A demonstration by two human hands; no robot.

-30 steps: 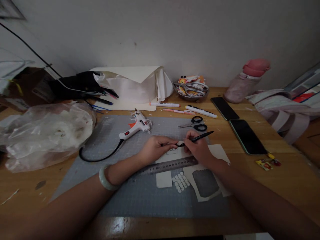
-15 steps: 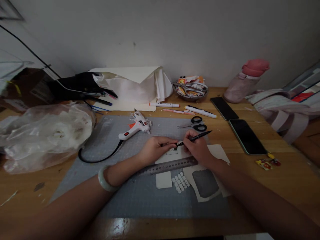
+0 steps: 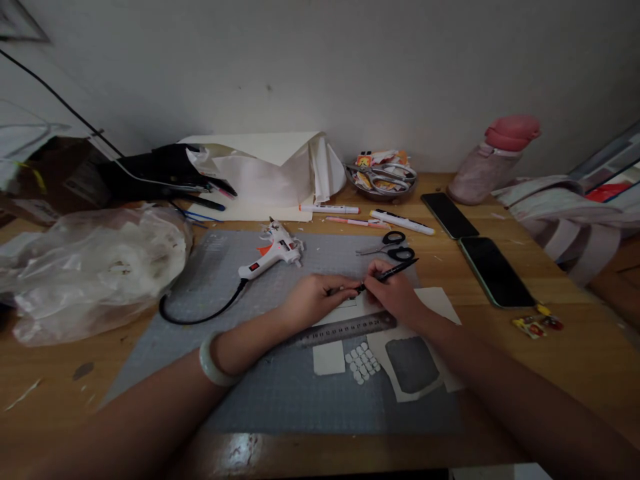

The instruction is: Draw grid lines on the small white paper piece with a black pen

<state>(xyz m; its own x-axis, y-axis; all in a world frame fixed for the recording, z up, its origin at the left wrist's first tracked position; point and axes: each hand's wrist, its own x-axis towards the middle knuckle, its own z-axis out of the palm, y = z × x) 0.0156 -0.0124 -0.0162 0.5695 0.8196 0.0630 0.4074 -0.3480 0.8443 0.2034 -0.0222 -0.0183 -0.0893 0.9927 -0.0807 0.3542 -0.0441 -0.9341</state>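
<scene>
My right hand (image 3: 393, 291) grips a black pen (image 3: 400, 269), its back end pointing up and to the right. My left hand (image 3: 320, 297) pinches a small black piece that looks like the pen's cap (image 3: 361, 288). The two hands meet there, and the fingers partly hide where cap and pen come together. Beneath them lies white paper (image 3: 327, 316) with a drawn line partly covered. A steel ruler (image 3: 345, 329) rests along the paper's near edge. Closer to me are a small white paper square (image 3: 329, 358), several rounded white pieces (image 3: 363, 363) and a sheet with a cut-out hole (image 3: 395, 373).
On the grey cutting mat (image 3: 240, 400) lie a glue gun (image 3: 273, 250) and black-handled scissors (image 3: 395, 247). Markers (image 3: 330, 209) and a bowl (image 3: 383, 190) stand behind. Two phones (image 3: 495, 270) and a pink-topped bottle (image 3: 487, 167) are at right, a plastic bag (image 3: 100, 267) at left.
The pen has shifted left and down, so its front end now meets the black piece in my left hand. Both hands are closer together, covering more of the drawn lines.
</scene>
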